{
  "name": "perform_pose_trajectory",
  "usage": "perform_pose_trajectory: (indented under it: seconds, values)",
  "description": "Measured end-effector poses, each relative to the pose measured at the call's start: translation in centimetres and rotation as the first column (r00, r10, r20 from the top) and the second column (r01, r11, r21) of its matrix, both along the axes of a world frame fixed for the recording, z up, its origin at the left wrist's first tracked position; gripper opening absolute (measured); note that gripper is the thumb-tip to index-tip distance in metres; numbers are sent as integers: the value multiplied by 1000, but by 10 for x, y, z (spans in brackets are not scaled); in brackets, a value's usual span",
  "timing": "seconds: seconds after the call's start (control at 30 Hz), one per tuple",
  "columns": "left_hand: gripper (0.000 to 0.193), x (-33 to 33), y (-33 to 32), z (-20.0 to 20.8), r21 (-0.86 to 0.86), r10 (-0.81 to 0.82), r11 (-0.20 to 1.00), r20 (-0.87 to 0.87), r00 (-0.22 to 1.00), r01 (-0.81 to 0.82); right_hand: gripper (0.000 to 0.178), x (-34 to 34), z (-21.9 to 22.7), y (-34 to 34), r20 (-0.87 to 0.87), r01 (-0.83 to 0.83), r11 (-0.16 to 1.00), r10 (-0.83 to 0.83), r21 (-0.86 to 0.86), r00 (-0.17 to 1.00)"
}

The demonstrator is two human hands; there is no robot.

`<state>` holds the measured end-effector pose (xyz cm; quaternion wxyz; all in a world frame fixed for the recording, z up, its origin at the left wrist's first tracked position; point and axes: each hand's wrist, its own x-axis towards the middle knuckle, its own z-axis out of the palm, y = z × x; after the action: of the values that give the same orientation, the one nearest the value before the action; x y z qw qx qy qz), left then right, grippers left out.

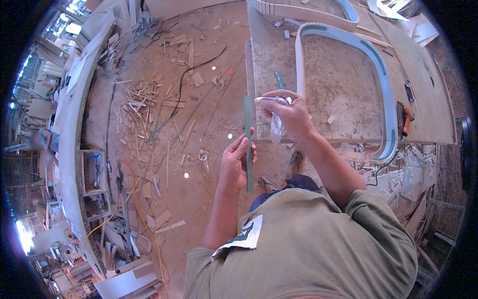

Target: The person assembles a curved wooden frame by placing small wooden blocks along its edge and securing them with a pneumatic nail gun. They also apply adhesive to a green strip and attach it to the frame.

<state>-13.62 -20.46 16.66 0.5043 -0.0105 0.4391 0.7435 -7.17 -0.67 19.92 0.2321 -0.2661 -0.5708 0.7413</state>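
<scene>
One green strip [249, 164], gripped in your left hand [236, 158] beside the worktop's [269, 52] left edge; one clear plastic bag [277, 129], pinched in your right hand [294, 112] over its near corner; hands apart, strip best held steady, unbent.

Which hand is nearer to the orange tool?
The right hand: it is across the curved frame from the orange tool; the left hand, holding a green strip, is farther left.
</scene>
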Motion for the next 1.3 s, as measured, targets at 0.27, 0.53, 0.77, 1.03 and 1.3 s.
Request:
perform_pose_trajectory:
  seconds: [0.27, 0.53, 0.77, 1.03, 1.3]
  values:
    - [39, 1, 0, -6, 29, 6, 1000, 6, 1000, -6, 19, -4, 3, 0, -60, -6, 1000, 5, -13, 998]
    - [39, 4, 8, -8, 34, -9, 999, -18, 1000, 10, 16, -6, 5, 2, -89, -10, 998, 4, -59, 996]
    - [38, 8, 16, -4, 42, 28, 999, 1, 1000, -28, 12, 2, -4, 4, -61, -67, 997, 66, -23, 996]
    - [33, 4, 25, 2, 13, 125, 992, -14, 992, -125, 10, 9, -5, -16, -1, -155, 988, 155, -16, 988]
    - [26, -10, 7, -3, 93, 158, 987, -446, 881, -130, 18, -2, -9, -41, 170, -230, 967, 209, 114, 963]
